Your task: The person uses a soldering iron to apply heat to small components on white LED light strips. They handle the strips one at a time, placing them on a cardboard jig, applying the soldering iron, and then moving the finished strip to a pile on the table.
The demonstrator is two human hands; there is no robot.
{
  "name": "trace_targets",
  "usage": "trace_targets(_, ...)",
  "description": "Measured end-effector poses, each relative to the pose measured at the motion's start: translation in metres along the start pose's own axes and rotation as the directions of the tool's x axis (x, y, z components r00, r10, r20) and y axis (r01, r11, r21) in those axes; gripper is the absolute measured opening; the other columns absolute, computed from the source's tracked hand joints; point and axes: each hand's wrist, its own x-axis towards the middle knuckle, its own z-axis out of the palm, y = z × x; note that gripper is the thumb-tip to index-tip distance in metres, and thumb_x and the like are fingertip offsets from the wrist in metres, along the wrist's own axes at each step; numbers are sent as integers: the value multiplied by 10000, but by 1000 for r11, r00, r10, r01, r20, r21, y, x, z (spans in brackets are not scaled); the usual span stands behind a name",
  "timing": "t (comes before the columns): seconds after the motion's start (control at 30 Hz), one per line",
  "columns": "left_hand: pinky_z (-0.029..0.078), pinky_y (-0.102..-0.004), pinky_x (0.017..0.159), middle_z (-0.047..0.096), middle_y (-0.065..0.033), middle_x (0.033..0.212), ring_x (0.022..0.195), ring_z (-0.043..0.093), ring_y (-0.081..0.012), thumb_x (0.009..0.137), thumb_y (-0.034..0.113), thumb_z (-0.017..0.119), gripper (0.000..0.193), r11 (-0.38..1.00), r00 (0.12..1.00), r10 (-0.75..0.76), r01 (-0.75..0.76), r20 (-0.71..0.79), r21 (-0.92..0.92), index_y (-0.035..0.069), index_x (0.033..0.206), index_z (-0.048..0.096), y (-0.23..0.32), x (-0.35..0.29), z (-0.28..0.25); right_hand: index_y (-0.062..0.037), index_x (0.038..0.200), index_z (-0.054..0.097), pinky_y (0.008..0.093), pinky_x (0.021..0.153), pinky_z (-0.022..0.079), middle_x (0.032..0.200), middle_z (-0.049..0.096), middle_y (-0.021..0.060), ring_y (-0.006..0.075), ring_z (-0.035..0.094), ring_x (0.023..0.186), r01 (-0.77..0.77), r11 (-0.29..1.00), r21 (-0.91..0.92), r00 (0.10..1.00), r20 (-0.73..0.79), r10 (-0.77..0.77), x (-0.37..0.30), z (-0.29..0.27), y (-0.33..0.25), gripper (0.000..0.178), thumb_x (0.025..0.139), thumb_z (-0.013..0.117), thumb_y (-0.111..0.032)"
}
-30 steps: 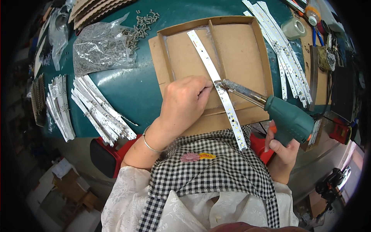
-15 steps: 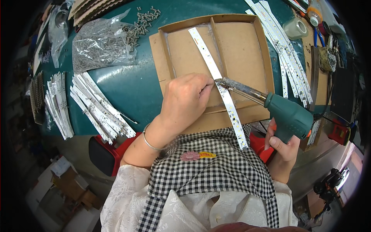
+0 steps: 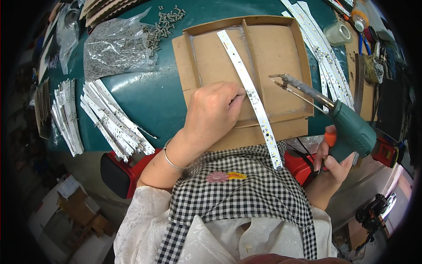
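A long white LED strip board (image 3: 262, 121) lies slantwise over a shallow cardboard tray (image 3: 192, 59), its near end reaching my checked apron. My left hand (image 3: 214, 108) is closed in a pinch right at the strip's left edge, about its middle. What the fingertips hold, if anything, is hidden. In my right hand (image 3: 335, 165) is a green soldering gun (image 3: 351, 132) with an orange trigger. Its dark metal tip points left over the tray's right compartment, lifted away from the strip.
Two bundles of narrow white strips (image 3: 115, 125) lie at the left, near a clear bag of small metal parts (image 3: 116, 50) with a loose pile (image 3: 165, 24) beside it. More LED boards (image 3: 323, 55) lie at the right, by a tape roll (image 3: 337, 34) and tools.
The soldering gun has moved right and slightly up in its tip, away from the strip it was touching. The orange trigger now shows. My left hand stays almost still.
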Motion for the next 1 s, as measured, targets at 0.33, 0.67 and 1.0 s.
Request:
trace_targets(0.33,555,-269,591,723,-113,759,645,711,-175,793,-8,762,68,997,997,-71,71,10,-2,7,850,730,6,-1,-1,124,1411,352,249,493,472,890,520,117,160,562,607,257,962,-98,957,-115,-267,14,4,-18,784,755,752,-29)
trace_targets(0.67,562,-274,615,735,-126,803,676,722,-178,790,5,778,125,998,997,-64,64,46,3,-2,908,735,10,2,-1,-10,1058,612,248,700,501,898,654,29,99,618,807,234,633,-738,743,-284,-606,44,-43,9,340,782,795,66)
trace_targets(1.0,554,-398,770,664,-96,931,920,649,-295,764,107,655,181,944,937,329,-330,117,-15,64,936,694,22,-24,-16,23,1060,689,440,855,529,1022,711,196,363,685,922,-309,20,-951,686,-238,-688,37,-101,23,544,801,820,-437)
